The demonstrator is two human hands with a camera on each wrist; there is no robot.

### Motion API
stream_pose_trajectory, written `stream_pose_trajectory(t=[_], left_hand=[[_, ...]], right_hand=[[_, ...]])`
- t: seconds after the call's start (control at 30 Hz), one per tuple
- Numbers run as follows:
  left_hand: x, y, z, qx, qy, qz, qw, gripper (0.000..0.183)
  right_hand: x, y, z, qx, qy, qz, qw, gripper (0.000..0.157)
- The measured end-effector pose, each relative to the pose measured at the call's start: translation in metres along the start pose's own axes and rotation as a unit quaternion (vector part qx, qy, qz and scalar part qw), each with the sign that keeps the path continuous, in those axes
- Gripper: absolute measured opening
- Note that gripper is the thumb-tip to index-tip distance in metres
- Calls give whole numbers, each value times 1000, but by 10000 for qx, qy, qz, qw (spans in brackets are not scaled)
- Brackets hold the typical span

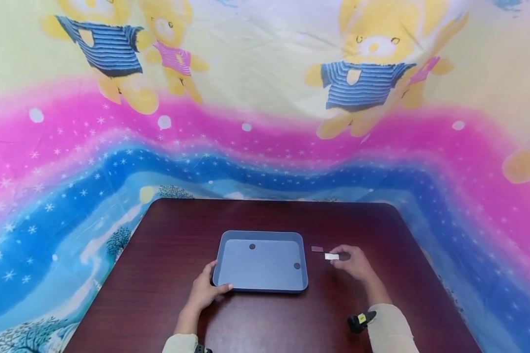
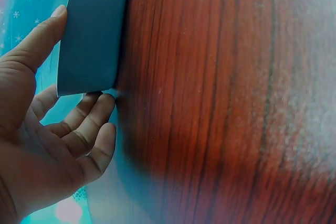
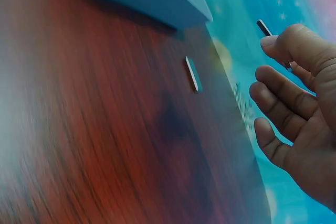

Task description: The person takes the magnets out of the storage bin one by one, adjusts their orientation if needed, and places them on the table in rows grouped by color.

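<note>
A shallow blue-grey tray (image 1: 258, 277) lies on the table, with two small dark round spots (image 1: 252, 246) on its floor. My left hand (image 1: 203, 289) grips the tray's near left corner, thumb on the near side and fingers along the left side. In the left wrist view the thumb and fingertips meet the tray wall (image 2: 94, 40). To the tray's right, my right hand (image 1: 353, 263) pinches a small white rectangular tile (image 1: 331, 256) between thumb and index finger. The right wrist view shows this tile edge-on, its other fingers loosely bent. A pinkish rectangular tile (image 1: 317, 249) lies between tray and right hand.
The dark red wood-grain table (image 1: 168, 245) has rounded far corners. Behind it hangs a cloth (image 1: 265, 142) printed with bears and snowflakes, which also runs along both sides. A black band device (image 1: 359, 321) is worn on the right wrist.
</note>
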State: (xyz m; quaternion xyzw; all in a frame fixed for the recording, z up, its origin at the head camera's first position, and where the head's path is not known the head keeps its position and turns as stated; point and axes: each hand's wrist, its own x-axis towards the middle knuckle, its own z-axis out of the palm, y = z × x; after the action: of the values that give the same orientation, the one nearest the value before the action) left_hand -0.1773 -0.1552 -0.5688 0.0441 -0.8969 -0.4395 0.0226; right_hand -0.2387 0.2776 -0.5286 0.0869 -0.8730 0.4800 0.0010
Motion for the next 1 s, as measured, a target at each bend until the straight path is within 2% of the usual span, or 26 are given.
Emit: stream_pose_trajectory(t=[0.13, 0.37, 0.7, 0.9, 1.0], left_hand=[[0, 1, -1, -171, 17, -92, 9998, 93], [-2, 2, -1, -467, -58, -55, 9989, 93], [-1, 1, -1, -248, -36, -14, 9997, 94], [0, 0, -1, -268, -42, -35, 9996, 94], [0, 0, -1, -283, -82, -49, 9996, 93]], right_hand=[[0, 11, -9, -70, 92, 84, 9999, 18], [-2, 36, -21, -171, 317, 345, 9988, 21], [0, 60, -41, -583, 511, 405, 9962, 21], [6, 66, -50, -653, 381, 537, 9957, 20], [9, 65, -52, -882, 336, 518, 9942, 18]])
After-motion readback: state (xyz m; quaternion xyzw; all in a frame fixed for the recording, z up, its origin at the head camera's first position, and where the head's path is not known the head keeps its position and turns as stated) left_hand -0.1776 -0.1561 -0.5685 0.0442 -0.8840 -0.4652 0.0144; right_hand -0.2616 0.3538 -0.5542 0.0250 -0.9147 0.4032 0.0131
